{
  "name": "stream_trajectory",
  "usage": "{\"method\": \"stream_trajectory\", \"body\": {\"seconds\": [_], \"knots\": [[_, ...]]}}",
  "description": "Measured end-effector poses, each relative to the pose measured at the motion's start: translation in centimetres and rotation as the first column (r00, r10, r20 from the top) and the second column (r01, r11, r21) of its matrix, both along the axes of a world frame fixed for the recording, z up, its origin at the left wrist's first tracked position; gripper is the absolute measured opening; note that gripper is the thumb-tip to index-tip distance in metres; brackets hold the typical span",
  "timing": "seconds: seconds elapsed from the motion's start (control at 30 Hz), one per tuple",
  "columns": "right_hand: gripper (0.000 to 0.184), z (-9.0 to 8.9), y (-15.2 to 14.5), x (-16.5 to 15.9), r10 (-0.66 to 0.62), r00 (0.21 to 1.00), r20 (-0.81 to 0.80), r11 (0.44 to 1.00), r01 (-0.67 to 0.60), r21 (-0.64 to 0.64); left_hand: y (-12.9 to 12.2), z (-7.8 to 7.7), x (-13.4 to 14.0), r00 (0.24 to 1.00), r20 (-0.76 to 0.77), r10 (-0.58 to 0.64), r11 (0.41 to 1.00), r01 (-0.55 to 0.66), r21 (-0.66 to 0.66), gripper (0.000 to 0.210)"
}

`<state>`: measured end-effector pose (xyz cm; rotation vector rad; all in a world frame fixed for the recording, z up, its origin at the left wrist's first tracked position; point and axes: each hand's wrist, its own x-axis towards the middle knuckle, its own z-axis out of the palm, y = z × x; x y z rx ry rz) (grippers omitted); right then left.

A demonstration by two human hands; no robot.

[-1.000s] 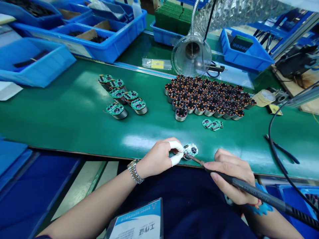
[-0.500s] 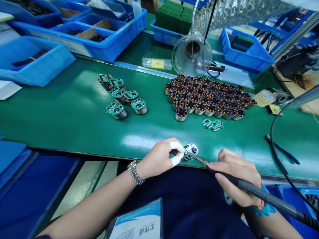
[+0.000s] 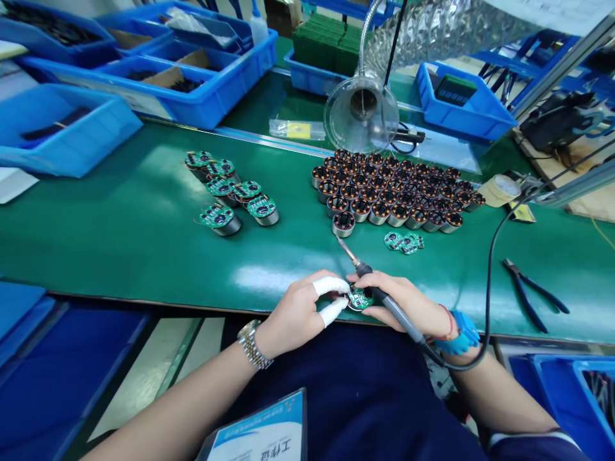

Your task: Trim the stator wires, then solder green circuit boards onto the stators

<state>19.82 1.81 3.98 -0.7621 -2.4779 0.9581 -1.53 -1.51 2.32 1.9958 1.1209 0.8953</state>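
At the table's near edge, a round green circuit board [image 3: 359, 298] lies between my hands, apparently on top of a metal motor part mostly hidden by the fingers. My left hand [image 3: 298, 312], with white covers on thumb and forefinger, pinches the board's left edge. My right hand [image 3: 408, 299] holds a soldering iron [image 3: 394, 308], its tip pointing up and left, away from the board. The same hand's thumb and fingertips also touch the board's right side. Ahead stand many copper-wound motor stators [image 3: 379, 213] in rows, with a few loose circuit boards [image 3: 404, 242] in front.
Several stators topped with boards [image 3: 218, 219] stand at left. A clear fume funnel [image 3: 361, 114] hangs behind the rows. Cutting pliers [image 3: 528, 291] lie at right, near the iron's black cable [image 3: 489, 282]. Blue bins [image 3: 192, 105] line the back; a round yellowish container [image 3: 500, 190] stands right.
My right hand has moved left to the board, and the iron's tip has swung off the board, now pointing up and away. My left hand stays at the board's left edge.
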Motion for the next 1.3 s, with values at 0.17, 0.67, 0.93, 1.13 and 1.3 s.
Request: {"method": "stream_trajectory", "body": {"seconds": [0.17, 0.67, 0.93, 1.13, 1.3], "knots": [[0.039, -0.8, -1.6, -0.3, -0.148, 0.988, -0.047, 0.987, 0.150, 0.053, -1.8, -0.5, 0.6, 0.995, 0.098, -0.011, 1.000, 0.010, 0.016, 0.018], [0.047, -1.8, -4.0, -1.4, -0.437, 0.892, -0.117, 0.875, 0.452, 0.173, -0.3, -0.2, 1.6, 0.848, 0.395, 0.352, 0.595, 0.123, -0.794, 0.013], [0.028, -0.1, -1.7, -2.1, -0.165, 0.968, -0.188, 0.956, 0.204, 0.210, 0.7, -0.1, 1.6, 0.870, 0.391, 0.301, 0.572, 0.163, -0.804, 0.017], [0.027, -0.7, -1.0, -2.1, -0.122, 0.983, -0.137, 0.956, 0.153, 0.249, 0.4, -0.1, 1.6, 0.830, 0.422, 0.364, 0.574, 0.156, -0.804, 0.018], [0.026, -0.4, -1.4, -1.8, -0.180, 0.972, -0.149, 0.945, 0.213, 0.250, -0.1, -0.3, 1.8, 0.786, 0.457, 0.417, 0.556, 0.177, -0.812, 0.015]]}}
